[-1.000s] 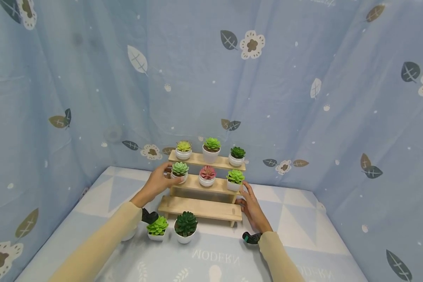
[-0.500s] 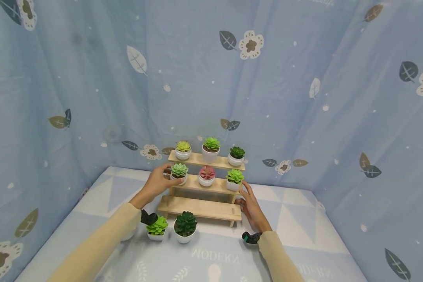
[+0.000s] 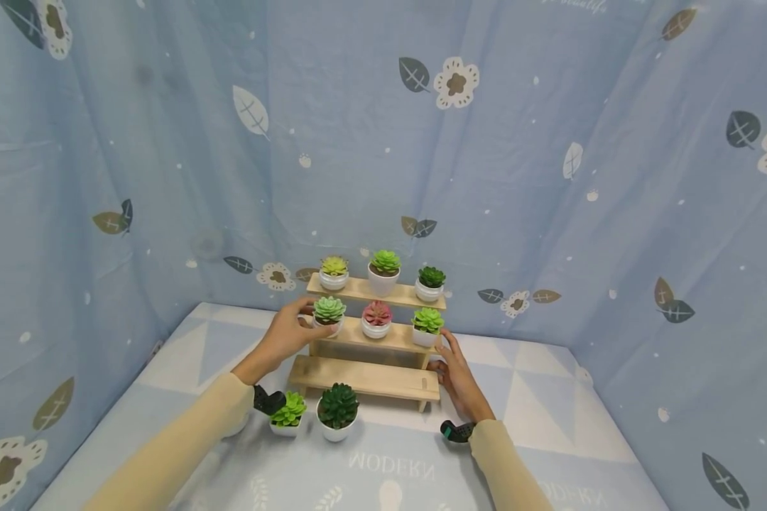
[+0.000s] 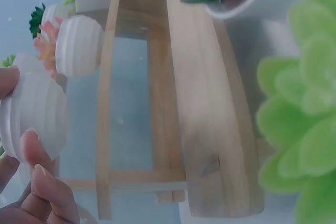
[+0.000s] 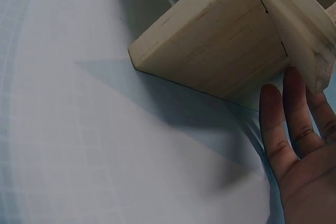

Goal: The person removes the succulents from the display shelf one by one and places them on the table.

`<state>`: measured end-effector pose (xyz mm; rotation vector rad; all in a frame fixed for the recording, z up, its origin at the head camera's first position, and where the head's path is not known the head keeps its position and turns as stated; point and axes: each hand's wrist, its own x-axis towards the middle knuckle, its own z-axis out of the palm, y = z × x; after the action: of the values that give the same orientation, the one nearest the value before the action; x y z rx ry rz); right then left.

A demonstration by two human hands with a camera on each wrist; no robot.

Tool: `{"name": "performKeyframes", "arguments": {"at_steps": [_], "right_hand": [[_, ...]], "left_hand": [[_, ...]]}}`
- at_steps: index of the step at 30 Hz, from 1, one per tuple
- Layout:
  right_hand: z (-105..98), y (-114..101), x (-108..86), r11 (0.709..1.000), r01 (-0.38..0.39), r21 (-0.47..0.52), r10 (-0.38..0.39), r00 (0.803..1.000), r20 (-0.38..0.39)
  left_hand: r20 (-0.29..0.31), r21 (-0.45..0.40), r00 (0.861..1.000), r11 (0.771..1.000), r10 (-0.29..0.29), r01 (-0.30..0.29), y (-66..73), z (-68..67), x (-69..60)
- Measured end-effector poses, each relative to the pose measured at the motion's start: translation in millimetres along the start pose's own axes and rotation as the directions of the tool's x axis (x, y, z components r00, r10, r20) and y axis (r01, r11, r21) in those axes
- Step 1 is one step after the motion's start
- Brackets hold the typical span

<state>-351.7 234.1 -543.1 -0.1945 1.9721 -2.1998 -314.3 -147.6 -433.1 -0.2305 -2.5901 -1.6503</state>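
Observation:
My left hand (image 3: 285,333) holds the white pot (image 4: 42,114) of a pale green potted succulent (image 3: 329,311) at the left end of the middle tier of a wooden stand (image 3: 364,376). In the left wrist view the thumb and fingers lie around that pot. My right hand (image 3: 457,376) is at the stand's right end, fingers (image 5: 273,108) fairly straight and against or very close to the wood. Above it, a bright green succulent (image 3: 427,321) sits at the right of the middle tier. A red succulent (image 3: 376,314) stands between the two.
The top tier bears a yellow-green succulent (image 3: 334,267), a taller green one (image 3: 385,264) and a dark green one (image 3: 431,278). On the table before the stand are a light green succulent (image 3: 287,410) and a dark green one (image 3: 337,408). A patterned curtain (image 3: 486,177) hangs behind.
The pale green succulent has shifted slightly right and toward the front in my left hand. My right hand stays in place at the stand's end.

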Motion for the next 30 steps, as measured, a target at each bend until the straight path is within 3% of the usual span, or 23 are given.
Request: {"name": "performKeyframes", "arguments": {"at_steps": [18,25,30], "right_hand": [[-0.2,-3.1,-0.3,1.0,0.004,-0.014,-0.004,1.0,-0.003],[0.1,-3.3,-1.6,1.0,0.006,-0.017,-0.006,1.0,0.004],[1.1,-2.7,-2.5,1.0,0.005,-0.014,-0.005,1.0,0.004]], "left_hand": [[0.051,-0.01,0.998,1.0,0.025,-0.025,12.4,12.1,-17.1],[0.087,-0.033,0.996,0.999,0.002,0.001,18.4,19.3,-24.6],[0.104,-0.058,0.994,0.998,0.034,-0.028,19.4,27.2,-29.6]]}}
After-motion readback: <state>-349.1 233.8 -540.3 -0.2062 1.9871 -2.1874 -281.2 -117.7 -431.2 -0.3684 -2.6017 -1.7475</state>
